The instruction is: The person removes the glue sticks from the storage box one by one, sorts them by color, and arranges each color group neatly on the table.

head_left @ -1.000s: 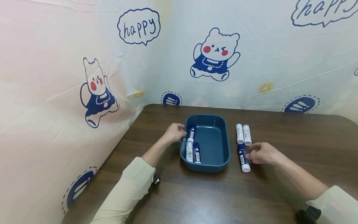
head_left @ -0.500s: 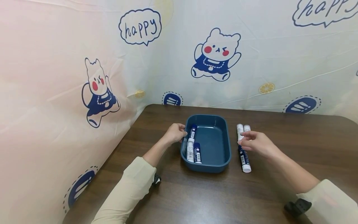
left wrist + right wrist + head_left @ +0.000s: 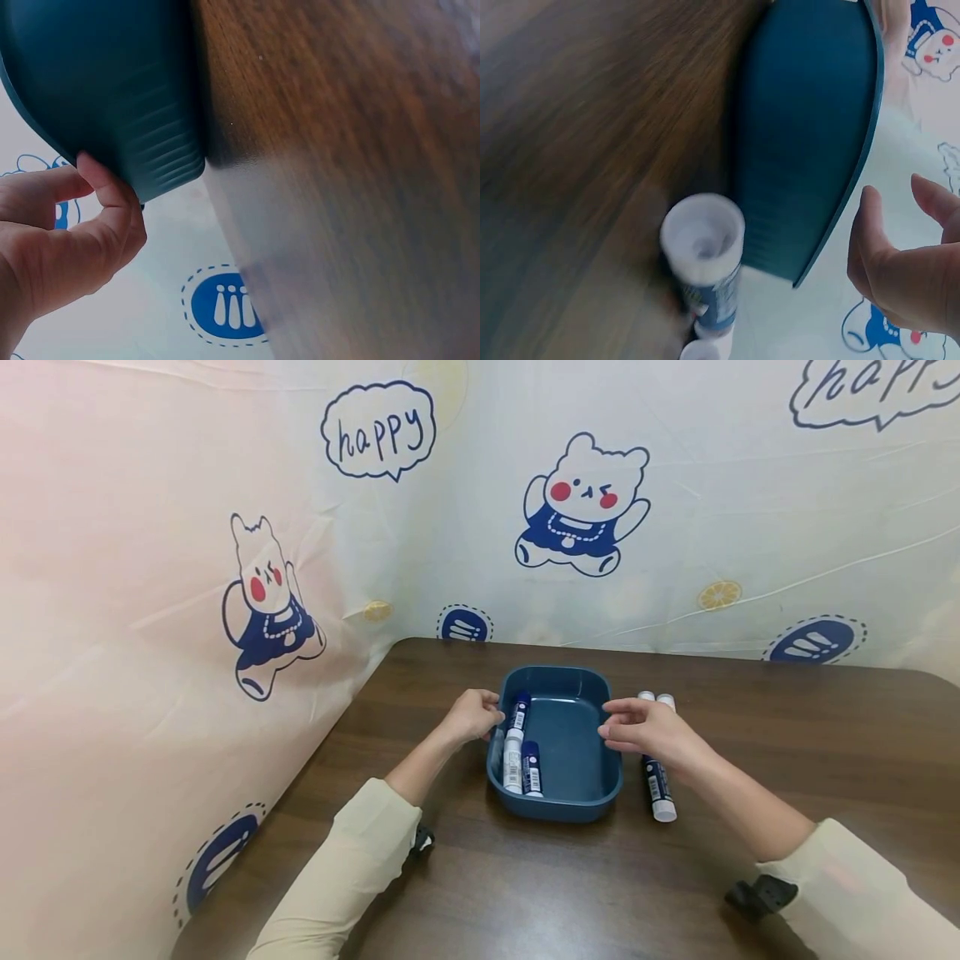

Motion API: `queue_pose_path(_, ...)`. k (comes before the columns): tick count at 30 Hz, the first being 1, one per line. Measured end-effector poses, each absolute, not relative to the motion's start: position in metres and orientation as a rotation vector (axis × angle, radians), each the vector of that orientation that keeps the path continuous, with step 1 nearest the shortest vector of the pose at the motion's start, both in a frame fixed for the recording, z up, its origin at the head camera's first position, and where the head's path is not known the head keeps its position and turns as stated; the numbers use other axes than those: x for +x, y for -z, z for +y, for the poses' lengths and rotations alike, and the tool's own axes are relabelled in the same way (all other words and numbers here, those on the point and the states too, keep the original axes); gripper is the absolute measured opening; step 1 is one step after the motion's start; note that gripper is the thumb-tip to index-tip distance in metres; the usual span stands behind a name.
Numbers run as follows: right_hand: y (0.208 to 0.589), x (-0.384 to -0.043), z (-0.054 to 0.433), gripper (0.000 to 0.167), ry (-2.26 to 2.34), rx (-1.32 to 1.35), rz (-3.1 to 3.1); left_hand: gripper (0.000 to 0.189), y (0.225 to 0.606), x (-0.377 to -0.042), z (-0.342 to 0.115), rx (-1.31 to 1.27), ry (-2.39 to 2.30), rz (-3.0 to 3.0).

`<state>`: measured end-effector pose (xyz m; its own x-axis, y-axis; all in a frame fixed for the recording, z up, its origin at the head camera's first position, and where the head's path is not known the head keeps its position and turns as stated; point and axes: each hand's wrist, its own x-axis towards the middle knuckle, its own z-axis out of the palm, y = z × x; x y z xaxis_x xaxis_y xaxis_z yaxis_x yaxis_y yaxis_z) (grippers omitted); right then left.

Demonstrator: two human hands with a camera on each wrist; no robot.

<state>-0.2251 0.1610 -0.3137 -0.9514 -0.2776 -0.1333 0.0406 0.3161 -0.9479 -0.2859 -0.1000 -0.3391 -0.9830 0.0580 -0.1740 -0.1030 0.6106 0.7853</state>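
Note:
A dark blue plastic bin (image 3: pixel 566 811) sits on the table with three glue sticks along its left side: a navy one (image 3: pixel 519 714) at the back, a white one (image 3: pixel 512 767) and another navy one (image 3: pixel 532 770) in front. My left hand (image 3: pixel 471 715) pinches the bin's left rim; in the left wrist view a curled finger (image 3: pixel 112 201) lies against its outer wall. At the right rim hovers my right hand (image 3: pixel 651 732), thumb and fingers parted with nothing between them. Beneath it lies a navy glue stick (image 3: pixel 660 793), with two white glue sticks (image 3: pixel 666 700) behind, mostly hidden.
The brown wooden table (image 3: pixel 480 893) extends around the bin. A pale curtain (image 3: pixel 420 527) printed with cartoon bears hangs along its back and left edges. Each wrist wears a black strap (image 3: pixel 763 893).
My right hand has moved left from beside the navy glue stick, over the loose sticks, to the bin's right rim. The left hand has stayed on the bin.

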Motion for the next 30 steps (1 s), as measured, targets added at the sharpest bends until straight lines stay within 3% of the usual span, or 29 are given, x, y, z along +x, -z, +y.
queue_pose_path(30, 0.337, -0.234, 0.095, 0.054, 1.617, -0.244, 2.058, 0.041, 0.339, -0.285, -0.1, -0.039, -1.332, 2.647)
